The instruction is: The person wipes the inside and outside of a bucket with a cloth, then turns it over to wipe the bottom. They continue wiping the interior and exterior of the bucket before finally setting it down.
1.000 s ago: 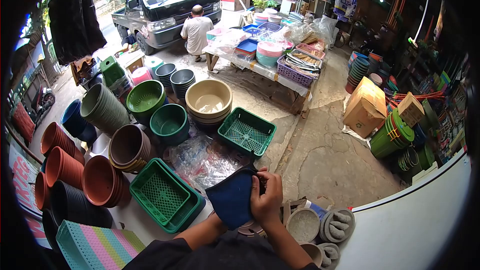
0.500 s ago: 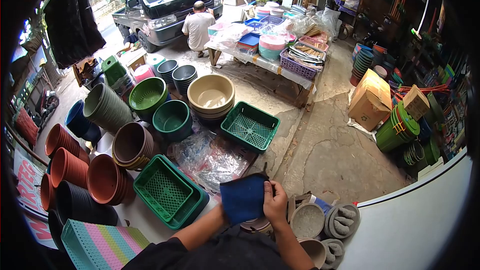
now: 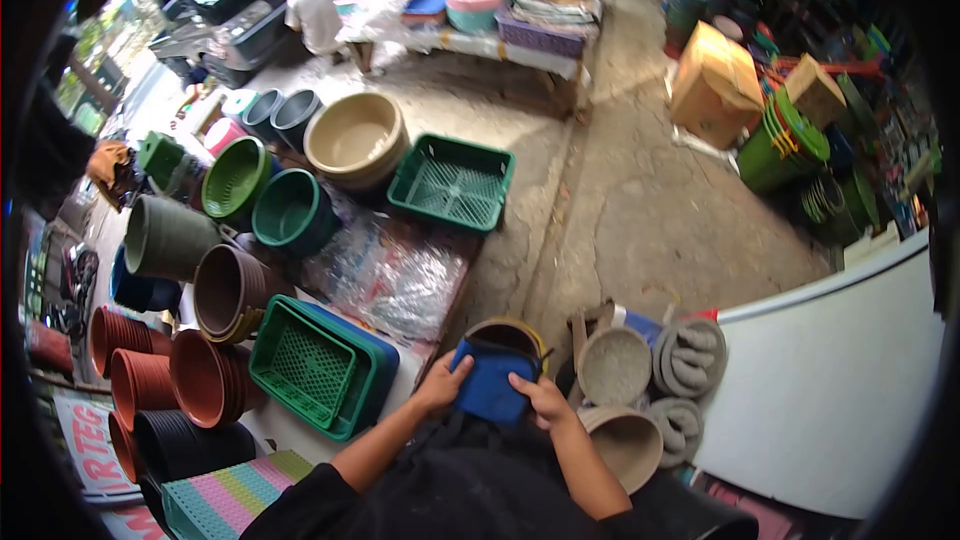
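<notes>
views: one, worn on the head | facing: forward and steeply down | nearness: left hand point(image 3: 441, 387) and right hand point(image 3: 541, 401) are seen close, low in frame

A white banner point(image 3: 88, 435) at lower left seems to read "RTEG" in red.

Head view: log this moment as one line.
left hand: grips blue cloth | right hand: grips blue cloth | blue cloth: at near rim of brown pot | beside: green crate, to the left
</notes>
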Motion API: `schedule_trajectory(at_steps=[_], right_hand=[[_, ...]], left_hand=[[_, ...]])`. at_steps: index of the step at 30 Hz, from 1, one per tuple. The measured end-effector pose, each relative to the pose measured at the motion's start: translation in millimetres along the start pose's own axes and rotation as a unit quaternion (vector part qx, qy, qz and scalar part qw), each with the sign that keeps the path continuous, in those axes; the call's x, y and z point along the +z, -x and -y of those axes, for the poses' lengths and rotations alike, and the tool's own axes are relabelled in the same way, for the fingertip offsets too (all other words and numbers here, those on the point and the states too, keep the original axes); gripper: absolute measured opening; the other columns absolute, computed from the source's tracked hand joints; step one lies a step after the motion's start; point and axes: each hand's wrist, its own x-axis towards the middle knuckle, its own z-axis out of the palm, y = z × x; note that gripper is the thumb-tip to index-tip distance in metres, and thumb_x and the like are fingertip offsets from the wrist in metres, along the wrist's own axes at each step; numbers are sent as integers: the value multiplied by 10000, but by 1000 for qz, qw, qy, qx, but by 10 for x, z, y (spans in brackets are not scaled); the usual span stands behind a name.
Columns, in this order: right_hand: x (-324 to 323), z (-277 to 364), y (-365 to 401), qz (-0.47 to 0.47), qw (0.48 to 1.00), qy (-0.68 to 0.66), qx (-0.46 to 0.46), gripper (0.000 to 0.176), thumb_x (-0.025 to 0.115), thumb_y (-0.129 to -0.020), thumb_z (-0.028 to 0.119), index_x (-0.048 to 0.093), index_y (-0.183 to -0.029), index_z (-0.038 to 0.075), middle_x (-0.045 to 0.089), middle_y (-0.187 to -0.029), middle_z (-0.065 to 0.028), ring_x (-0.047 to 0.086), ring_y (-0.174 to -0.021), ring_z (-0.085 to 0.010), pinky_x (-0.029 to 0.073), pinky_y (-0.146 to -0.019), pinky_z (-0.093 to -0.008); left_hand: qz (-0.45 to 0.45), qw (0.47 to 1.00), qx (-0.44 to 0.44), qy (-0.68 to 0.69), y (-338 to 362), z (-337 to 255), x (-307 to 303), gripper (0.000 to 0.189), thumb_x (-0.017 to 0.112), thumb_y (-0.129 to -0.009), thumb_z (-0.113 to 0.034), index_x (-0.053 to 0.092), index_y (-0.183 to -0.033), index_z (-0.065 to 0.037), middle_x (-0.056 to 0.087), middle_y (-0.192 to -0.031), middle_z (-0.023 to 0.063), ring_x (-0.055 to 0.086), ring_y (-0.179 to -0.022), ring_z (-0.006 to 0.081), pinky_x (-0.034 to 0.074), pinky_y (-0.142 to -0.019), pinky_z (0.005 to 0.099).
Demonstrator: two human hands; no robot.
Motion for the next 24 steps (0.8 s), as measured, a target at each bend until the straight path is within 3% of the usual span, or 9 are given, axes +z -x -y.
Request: schedule_trajectory(at_steps=[5, 7, 9, 12, 13, 17, 19, 21, 24], right_hand=[[-578, -566, -429, -46, 996, -80, 12, 401, 651, -927, 188, 548, -1223, -61, 644, -1147, -151, 652, -987, -242, 525, -895, -380], [-857, -834, -695, -71, 993, -96, 12, 377, 648, -929, 190, 565, -1198, -61, 649, -1131, -153, 650, -984, -237, 520, -886, -372], [-1250, -1172, -1025, -174, 984, -30, 13, 292, 634, -937, 172, 605, -1113, -59, 663, -1071, -156, 641, -970, -211, 508, -837, -340], [-1589, -1349, -1354, -271, 955, 110, 45, 352, 631, -932, 235, 606, -1045, -97, 670, -1001, -184, 635, -952, -233, 489, -825, -354], [-1662, -1361, -1446, -315, 924, 204, 75, 394, 632, -928, 262, 597, -1044, -113, 670, -992, -193, 635, -947, -249, 486, -836, -364], [-1971, -1593, -1798, -362, 904, 197, 114, 432, 623, -939, 251, 543, -1119, -133, 643, -1079, -204, 614, -992, -248, 470, -861, -355], [-1852, -1541, -1878, -361, 907, 181, 121, 449, 602, -945, 237, 488, -1192, -121, 587, -1184, -244, 578, -1085, -270, 439, -943, -369], [-1740, -1631, -1997, -525, 823, 206, 68, 505, 587, -949, 237, 421, -1270, -116, 497, -1309, -273, 531, -1170, -305, 392, -1024, -385], [-1667, -1574, -1934, -526, 832, 92, 149, 569, 561, -962, 291, 361, -1349, -75, 422, -1402, -252, 473, -1255, -348, 349, -1070, -430]], left_hand=[[-18, 986, -7, -166, -482, 918, -211, 313, 551, -997, -289, 616, -1106, -3, 668, -848, 53, 608, -782, 108, 499, -715, 284], [-75, 943, 5, -324, -577, 1193, -284, 283, 563, -983, -255, 613, -1103, -3, 668, -804, 85, 632, -738, 164, 506, -693, 318], [-81, 944, -28, -319, -651, 1239, -320, 253, 596, -947, -206, 611, -1100, -5, 655, -760, 106, 639, -710, 233, 509, -705, 346], [-49, 909, -112, -397, -847, 1539, -566, 310, 630, -909, -168, 573, -1171, -14, 658, -908, 156, 643, -859, 295, 504, -805, 384], [-67, 891, -85, -441, -932, 1651, -624, 355, 638, -891, -142, 545, -1211, -21, 629, -1014, 188, 615, -947, 326, 486, -859, 399], [-135, 865, -8, -484, -1238, 1954, -751, 472, 638, -862, -85, 468, -1299, -28, 523, -1217, 245, 525, -1127, 387, 434, -975, 441], [-123, 875, -13, -469, -1422, 2015, -813, 404, 638, -852, -58, 511, -1233, -9, 567, -1136, 224, 549, -1083, 371, 445, -950, 428], [-115, 884, -82, -445, -1562, 2049, -849, 307, 644, -848, -51, 553, -1135, 8, 593, -1107, 201, 589, -1017, 333, 469, -889, 400], [-152, 884, -107, -428, -1612, 2010, -765, 203, 684, -824, -75, 598, -994, -6, 638, -916, 147, 632, -842, 269, 498, -759, 375]])
